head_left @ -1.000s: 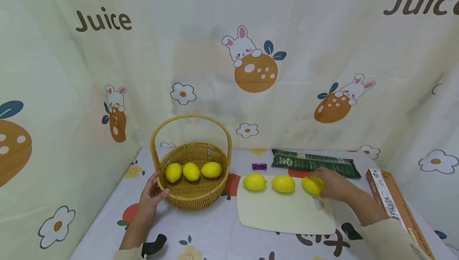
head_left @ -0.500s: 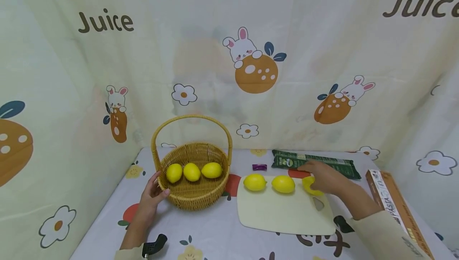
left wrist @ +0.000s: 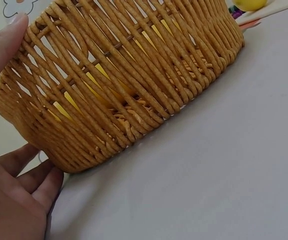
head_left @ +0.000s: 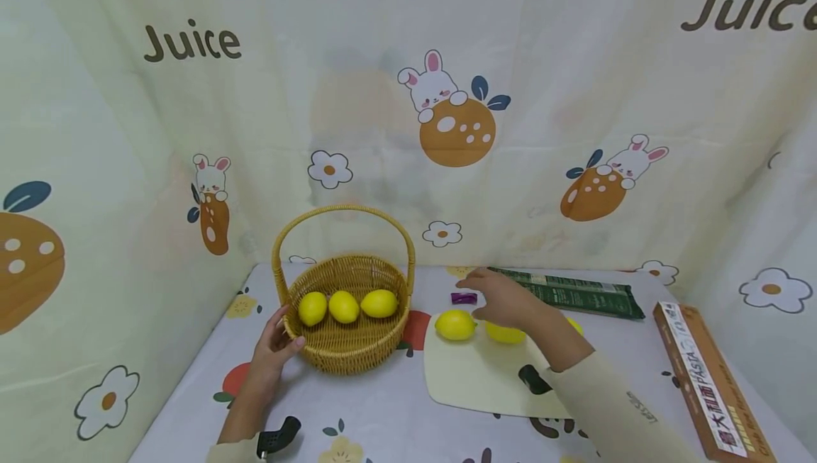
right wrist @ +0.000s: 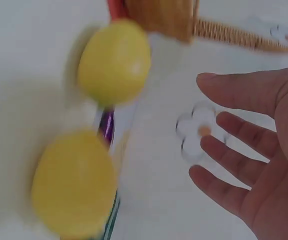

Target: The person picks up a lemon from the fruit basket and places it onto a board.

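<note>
My left hand (head_left: 269,353) holds the left side of a wicker basket (head_left: 347,362), thumb at the rim and fingers around the outer wall, as the left wrist view shows close up. Three yellow lemons (head_left: 343,306) lie in a row inside it. Over the far edge of a cream cutting board (head_left: 469,385), my right hand (head_left: 507,298) hovers with fingers spread and nothing in them. A lemon (head_left: 456,325) sits at the board's left, just beside that hand. Behind it are a second lemon (head_left: 506,334), partly covered, and a third (head_left: 576,325), mostly hidden by the forearm.
A small purple packet (head_left: 464,298) lies behind the board. The long green package (head_left: 574,291) stretches along the back of the table, and a brown pasta box (head_left: 711,385) lies at the right. Printed curtains (head_left: 364,94) enclose the table.
My right hand has let go of the rightmost lemon, leaving it on the board, and moved left over the other lemons. The left hand stays at the basket.
</note>
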### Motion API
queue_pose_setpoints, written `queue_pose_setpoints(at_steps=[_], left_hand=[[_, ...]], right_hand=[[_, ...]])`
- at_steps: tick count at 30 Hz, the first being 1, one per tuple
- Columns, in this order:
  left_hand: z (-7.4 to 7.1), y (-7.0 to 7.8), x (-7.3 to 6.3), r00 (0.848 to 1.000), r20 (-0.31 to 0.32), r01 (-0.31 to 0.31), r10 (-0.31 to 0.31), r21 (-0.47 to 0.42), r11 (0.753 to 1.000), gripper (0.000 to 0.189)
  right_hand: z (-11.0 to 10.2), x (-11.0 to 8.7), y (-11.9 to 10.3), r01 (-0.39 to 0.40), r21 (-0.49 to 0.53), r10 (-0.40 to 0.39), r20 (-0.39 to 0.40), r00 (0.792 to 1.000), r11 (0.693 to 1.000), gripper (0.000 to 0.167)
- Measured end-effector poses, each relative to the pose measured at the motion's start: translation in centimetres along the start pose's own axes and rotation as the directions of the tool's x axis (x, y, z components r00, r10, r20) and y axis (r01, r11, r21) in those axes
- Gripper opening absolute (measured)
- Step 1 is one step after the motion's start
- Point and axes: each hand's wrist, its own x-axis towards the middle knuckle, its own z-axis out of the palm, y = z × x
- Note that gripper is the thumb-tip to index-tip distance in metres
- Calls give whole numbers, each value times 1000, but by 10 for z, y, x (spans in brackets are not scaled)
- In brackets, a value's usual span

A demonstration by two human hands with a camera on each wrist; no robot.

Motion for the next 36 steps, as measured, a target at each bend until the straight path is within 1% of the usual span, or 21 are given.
queue_pose_setpoints(at_steps=[4, 9, 11, 13, 16, 20, 24, 29, 36], left_hand=[[0, -1, -1, 1000, 1, -8, 8, 8, 1000, 80], [-4, -3, -4, 1000, 3, -7, 7, 39, 999, 79], [-6, -3, -5, 1000, -4, -4, 4, 48, 999, 79], [-7, -3, -4, 1000, -7, -8, 8, 44, 999, 79], [-6, -4, -3, 1000, -1, -8, 8, 30, 1000, 79], [-2, -5, 0, 1000, 5, -6, 6, 19, 1000, 78], [-1, -4, 0, 1000, 0, -10, 10, 15, 1000, 77], [-1, -3, 0, 1000, -1, -7, 7, 15, 1000, 78], [-1, -3, -1, 1000, -4, -6, 7, 23, 1000, 78]], right_hand=[[10, 18, -27, 65, -6, -65, 2, 998, 998, 47], [24, 35, -57, 154, -20, -153, 30, 988, 988, 46], [29, 41, -67, 174, -18, -173, 33, 984, 985, 47], [34, 47, -75, 178, -14, -177, 31, 984, 984, 46], [41, 54, -83, 167, -40, -166, 24, 986, 985, 46], [48, 62, -91, 170, -96, -172, -13, 985, 981, 44], [55, 68, -99, 177, -100, -182, -41, 982, 979, 44], [66, 78, -108, 145, -98, -145, -2, 989, 985, 48], [82, 93, -114, 65, -128, -59, 50, 997, 990, 57]])
